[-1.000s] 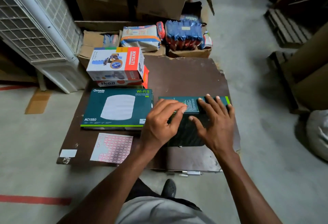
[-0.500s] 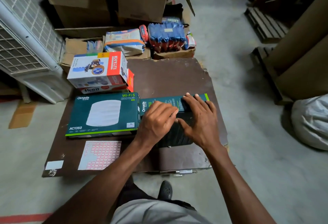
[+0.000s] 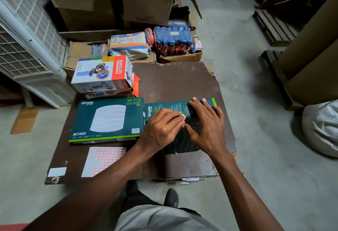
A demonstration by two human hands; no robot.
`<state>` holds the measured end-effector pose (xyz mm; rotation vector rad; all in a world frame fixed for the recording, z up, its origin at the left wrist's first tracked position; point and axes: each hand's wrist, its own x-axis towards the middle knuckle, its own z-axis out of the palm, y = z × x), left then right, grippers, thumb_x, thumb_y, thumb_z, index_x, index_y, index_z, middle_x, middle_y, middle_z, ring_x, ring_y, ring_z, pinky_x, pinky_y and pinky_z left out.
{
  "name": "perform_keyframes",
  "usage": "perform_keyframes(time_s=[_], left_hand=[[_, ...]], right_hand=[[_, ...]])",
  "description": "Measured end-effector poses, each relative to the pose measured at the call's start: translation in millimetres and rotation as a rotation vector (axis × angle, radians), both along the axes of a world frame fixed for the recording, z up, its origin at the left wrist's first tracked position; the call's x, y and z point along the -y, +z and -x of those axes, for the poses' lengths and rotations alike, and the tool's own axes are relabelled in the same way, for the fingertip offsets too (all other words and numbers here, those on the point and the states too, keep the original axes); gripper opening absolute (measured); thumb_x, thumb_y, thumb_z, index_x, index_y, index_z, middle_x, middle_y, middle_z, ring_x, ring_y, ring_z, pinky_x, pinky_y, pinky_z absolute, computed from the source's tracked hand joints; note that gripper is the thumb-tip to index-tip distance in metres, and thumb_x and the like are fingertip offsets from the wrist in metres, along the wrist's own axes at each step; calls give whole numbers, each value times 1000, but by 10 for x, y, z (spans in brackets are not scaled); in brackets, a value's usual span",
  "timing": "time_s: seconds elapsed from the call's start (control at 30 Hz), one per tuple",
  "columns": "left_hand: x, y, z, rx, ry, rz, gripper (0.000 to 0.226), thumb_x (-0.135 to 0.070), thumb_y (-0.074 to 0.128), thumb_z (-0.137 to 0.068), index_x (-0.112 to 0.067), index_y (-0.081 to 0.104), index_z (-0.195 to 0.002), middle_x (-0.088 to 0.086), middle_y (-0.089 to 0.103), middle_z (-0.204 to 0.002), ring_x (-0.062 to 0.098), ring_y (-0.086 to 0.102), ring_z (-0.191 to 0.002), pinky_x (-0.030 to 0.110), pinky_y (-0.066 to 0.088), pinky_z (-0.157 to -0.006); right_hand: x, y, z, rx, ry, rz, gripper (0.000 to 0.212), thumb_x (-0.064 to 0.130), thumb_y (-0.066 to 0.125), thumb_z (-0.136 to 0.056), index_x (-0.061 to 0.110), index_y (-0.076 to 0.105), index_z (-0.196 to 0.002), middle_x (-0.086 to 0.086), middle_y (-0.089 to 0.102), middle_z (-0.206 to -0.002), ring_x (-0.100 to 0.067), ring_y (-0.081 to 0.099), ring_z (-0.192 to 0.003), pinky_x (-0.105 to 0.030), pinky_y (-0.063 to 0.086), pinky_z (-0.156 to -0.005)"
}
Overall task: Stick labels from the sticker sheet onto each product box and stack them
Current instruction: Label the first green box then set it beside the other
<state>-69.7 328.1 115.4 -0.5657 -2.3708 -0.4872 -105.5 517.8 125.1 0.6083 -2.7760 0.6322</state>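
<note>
A dark teal Omada box (image 3: 170, 105) stands tipped on the brown board (image 3: 182, 80), its printed side panel facing up. My right hand (image 3: 206, 123) lies over it, fingers hooked on the far edge, holding it steady. My left hand (image 3: 161, 128) pinches a small pink label (image 3: 183, 117) at its fingertips, right against the box's upper face. A second, larger Omada box (image 3: 109, 119) lies flat just to the left. The pink-and-white sticker sheet (image 3: 104, 161) lies in front of it, near the board's front edge.
A Khyati box (image 3: 102, 73) sits on an Ikon box (image 3: 98, 94) at the board's back left. Cardboard cartons (image 3: 146, 4) and blue packets (image 3: 172, 38) stand behind. A white unit (image 3: 27, 48) is at left, a white sack (image 3: 321, 126) at right. My foot (image 3: 171, 197) is below.
My left fingertips, curled flat over the box before, now show a pink label pinched at the box's top face. My right hand stays on the box. My head has shifted.
</note>
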Motion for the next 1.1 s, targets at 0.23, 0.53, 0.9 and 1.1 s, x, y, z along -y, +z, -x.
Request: perform_keyframes(time_s=[0.23, 0.53, 0.9, 1.1], left_hand=[[-41, 180, -43, 186, 35, -216, 16, -12, 63, -94, -8, 76, -104, 1, 72, -102, 22, 58, -91, 33, 50, -82], [-104, 228, 36, 258, 81, -219, 5, -18, 72, -93, -13, 74, -91, -3, 66, -91, 19, 56, -85, 33, 49, -75], [-21, 214, 40, 268, 82, -221, 23, -25, 79, -87, -19, 76, -108, -6, 70, -102, 18, 60, -95, 33, 51, -83], [-125, 176, 18, 174, 168, -196, 10, -32, 77, -89, -24, 79, -95, -10, 70, -96, 16, 58, -89, 36, 49, -77]], right_hand=[[19, 13, 18, 2, 0, 16, 71, 55, 64, -85, 25, 47, -147, 5, 47, -157, -22, 35, -150, -47, 22, -123], [23, -28, -24, -22, -20, 9, 68, 48, 69, -89, 25, 46, -149, 4, 45, -158, -21, 33, -151, -48, 23, -123], [-27, -42, 12, -48, 5, -23, 66, 51, 66, -91, 27, 46, -149, 6, 43, -159, -19, 34, -151, -47, 25, -122], [-33, -74, 6, -71, 12, -13, 62, 52, 62, -93, 25, 49, -148, 6, 44, -159, -19, 34, -151, -50, 27, -120]])
